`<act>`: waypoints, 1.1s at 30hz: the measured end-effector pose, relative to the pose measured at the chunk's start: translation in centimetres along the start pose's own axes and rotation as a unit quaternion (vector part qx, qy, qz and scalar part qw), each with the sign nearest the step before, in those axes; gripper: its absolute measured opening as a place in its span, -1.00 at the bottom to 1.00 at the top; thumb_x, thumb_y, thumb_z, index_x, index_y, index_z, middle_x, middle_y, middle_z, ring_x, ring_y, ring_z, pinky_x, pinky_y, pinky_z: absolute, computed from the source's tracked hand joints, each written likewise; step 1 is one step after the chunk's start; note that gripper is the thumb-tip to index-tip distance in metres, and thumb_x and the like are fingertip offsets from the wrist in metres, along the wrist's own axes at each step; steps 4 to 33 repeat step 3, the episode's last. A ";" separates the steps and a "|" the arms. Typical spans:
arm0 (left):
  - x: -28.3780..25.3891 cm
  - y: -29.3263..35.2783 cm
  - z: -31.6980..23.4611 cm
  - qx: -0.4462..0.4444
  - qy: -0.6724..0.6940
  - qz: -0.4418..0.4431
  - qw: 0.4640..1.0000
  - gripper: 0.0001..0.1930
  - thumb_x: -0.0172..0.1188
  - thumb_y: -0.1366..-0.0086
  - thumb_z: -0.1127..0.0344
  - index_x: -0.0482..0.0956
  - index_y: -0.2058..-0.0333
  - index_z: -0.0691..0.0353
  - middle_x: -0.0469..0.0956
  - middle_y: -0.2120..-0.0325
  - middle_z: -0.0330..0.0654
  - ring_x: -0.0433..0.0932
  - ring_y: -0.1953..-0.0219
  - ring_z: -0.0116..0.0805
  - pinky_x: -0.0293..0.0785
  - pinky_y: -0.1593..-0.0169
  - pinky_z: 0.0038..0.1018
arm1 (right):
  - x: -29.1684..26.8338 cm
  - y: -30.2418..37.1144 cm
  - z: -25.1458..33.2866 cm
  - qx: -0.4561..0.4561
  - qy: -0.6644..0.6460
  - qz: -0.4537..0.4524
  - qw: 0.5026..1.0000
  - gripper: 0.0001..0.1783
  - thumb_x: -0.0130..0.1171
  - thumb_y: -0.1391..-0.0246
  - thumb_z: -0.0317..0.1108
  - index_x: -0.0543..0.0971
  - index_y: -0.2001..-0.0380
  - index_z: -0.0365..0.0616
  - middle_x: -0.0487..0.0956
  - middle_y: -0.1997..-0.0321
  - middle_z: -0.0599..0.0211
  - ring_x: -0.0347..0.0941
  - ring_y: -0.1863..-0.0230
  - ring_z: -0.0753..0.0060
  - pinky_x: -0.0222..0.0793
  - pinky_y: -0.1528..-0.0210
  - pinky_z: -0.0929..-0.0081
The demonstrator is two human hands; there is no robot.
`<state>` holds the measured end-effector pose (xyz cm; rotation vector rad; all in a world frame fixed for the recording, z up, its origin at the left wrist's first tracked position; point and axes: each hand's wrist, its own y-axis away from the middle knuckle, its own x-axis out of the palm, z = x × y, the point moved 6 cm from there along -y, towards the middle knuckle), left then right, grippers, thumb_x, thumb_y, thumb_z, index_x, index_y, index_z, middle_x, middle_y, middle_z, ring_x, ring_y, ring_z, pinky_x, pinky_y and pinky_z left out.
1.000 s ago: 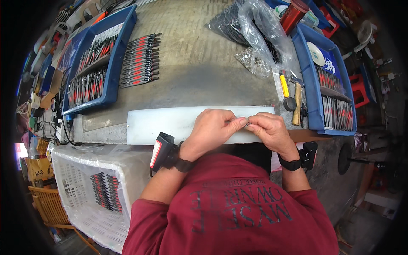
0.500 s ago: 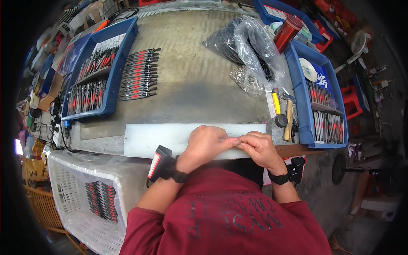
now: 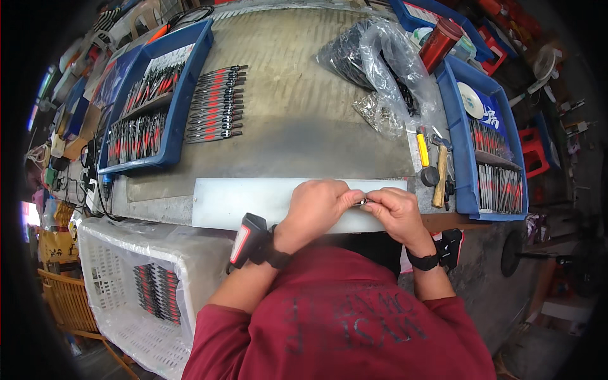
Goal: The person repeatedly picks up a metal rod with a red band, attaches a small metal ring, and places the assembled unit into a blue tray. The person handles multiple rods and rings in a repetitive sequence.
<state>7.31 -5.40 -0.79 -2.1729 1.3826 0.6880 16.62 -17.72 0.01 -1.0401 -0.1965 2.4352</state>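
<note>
Above the white board (image 3: 240, 202) at the table's near edge, my two hands meet fingertip to fingertip. Between them shows a small dark piece with a shiny end (image 3: 363, 201); most of it is hidden by the fingers. My left hand (image 3: 316, 206) pinches it from the left with thumb and curled fingers. From the right, thumb and forefinger of my right hand (image 3: 399, 212) close on it too. Beyond the board lies a row of black-and-red slim tools with metal ends (image 3: 216, 104), side by side.
Blue trays of similar tools stand at left (image 3: 170, 136) and right (image 3: 465, 183). Further right are a hammer (image 3: 440, 177), a yellow-handled tool (image 3: 422, 149), a clear plastic bag of dark parts (image 3: 396, 63) and a red cup (image 3: 441, 44). A white basket (image 3: 101, 278) stands lower left.
The view has shifted slightly, moving the scene a little to the right. Both hands stay together, and the small dark piece now shows between the fingertips.
</note>
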 end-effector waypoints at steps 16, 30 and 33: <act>-0.3 -0.1 0.0 -0.021 0.010 0.013 1.000 -0.64 0.09 -0.30 0.09 0.61 0.48 0.29 0.53 0.55 0.05 0.53 0.47 0.04 0.42 0.39 -0.24 | 0.0 -0.1 -0.1 -0.001 -0.020 -0.003 1.000 -0.85 0.29 0.09 -0.45 0.58 0.40 -0.27 0.56 0.51 0.18 0.47 0.50 0.26 0.35 0.44 0.40; -0.3 -0.1 0.0 -0.021 0.010 0.013 1.000 -0.64 0.09 -0.30 0.09 0.61 0.48 0.29 0.53 0.55 0.05 0.53 0.47 0.04 0.42 0.39 -0.24 | 0.0 -0.1 -0.1 -0.001 -0.020 -0.003 1.000 -0.85 0.29 0.09 -0.45 0.58 0.40 -0.27 0.56 0.51 0.18 0.47 0.50 0.26 0.35 0.44 0.40; -0.3 -0.1 0.0 -0.021 0.010 0.013 1.000 -0.64 0.09 -0.30 0.09 0.61 0.48 0.29 0.53 0.55 0.05 0.53 0.47 0.04 0.42 0.39 -0.24 | 0.0 -0.1 -0.1 -0.001 -0.020 -0.003 1.000 -0.85 0.29 0.09 -0.45 0.58 0.40 -0.27 0.56 0.51 0.18 0.47 0.50 0.26 0.35 0.44 0.40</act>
